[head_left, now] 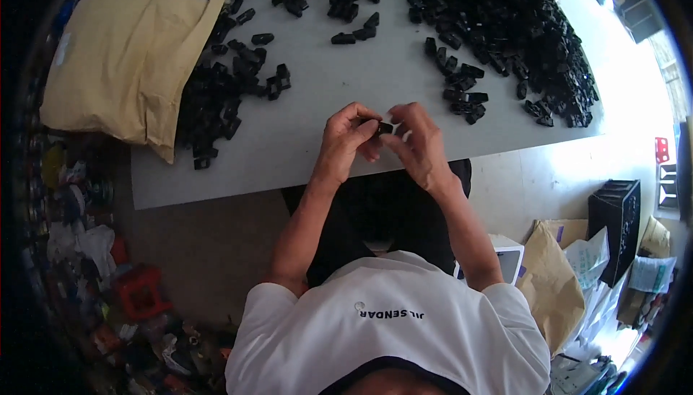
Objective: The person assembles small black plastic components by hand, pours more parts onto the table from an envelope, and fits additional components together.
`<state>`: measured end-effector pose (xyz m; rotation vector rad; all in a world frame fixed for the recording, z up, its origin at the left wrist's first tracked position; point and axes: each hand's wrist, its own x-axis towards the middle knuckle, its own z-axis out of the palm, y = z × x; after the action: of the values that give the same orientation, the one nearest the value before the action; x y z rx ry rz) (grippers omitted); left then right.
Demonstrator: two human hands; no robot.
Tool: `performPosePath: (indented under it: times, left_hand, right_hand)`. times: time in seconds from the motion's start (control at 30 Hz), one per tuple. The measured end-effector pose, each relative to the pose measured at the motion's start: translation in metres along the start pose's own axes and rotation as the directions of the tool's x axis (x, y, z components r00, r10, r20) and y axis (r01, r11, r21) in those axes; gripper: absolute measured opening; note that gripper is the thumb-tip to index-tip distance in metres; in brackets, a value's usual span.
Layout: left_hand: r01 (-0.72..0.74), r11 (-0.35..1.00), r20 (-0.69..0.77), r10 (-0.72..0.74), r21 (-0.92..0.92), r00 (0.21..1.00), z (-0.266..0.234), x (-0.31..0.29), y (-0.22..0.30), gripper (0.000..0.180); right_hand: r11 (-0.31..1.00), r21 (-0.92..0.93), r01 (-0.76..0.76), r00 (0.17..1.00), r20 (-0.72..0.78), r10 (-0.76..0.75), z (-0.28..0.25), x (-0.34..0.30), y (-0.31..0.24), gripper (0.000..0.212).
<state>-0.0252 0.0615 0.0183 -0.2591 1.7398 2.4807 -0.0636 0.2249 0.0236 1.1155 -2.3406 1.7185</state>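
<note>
Near the front edge of the table, a small black plastic part (385, 128) is held up in front of me. My left hand (345, 139) grips it between thumb and fingers, covering its left end. At the part's other end is my right hand (422, 148), with bent fingers and the thumb closed in around it. What the fingertips press on is too small to make out. Similar black plastic pieces lie in a loose pile (224, 95) to the left, and a far larger heap (505, 16) of them covers the back right.
A brown paper sack (123, 63) sits on the table's left side. Small clusters of black pieces (345, 2) lie toward the back of the grey table (339, 81). On the floor are a red plastic stool-like object (141, 290), a brown bag (550, 279) and a black box (613, 225).
</note>
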Motion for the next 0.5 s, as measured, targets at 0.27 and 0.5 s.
performPosePath:
  times: [0.27,0.5]
  left_hand:
    - [-0.077,0.974,0.058,0.066,0.214,0.996,0.010,-0.031,0.005,0.016]
    - [0.298,-0.172,-0.129,0.627,0.939,0.769,-0.087,0.032,0.057,0.026]
  right_hand:
    - [0.824,0.132,-0.551,0.814,0.304,0.496,-0.010,-0.024,-0.008,0.020]
    - [0.972,-0.214,-0.097,0.908,0.381,0.175,-0.008,-0.055,-0.017,0.023]
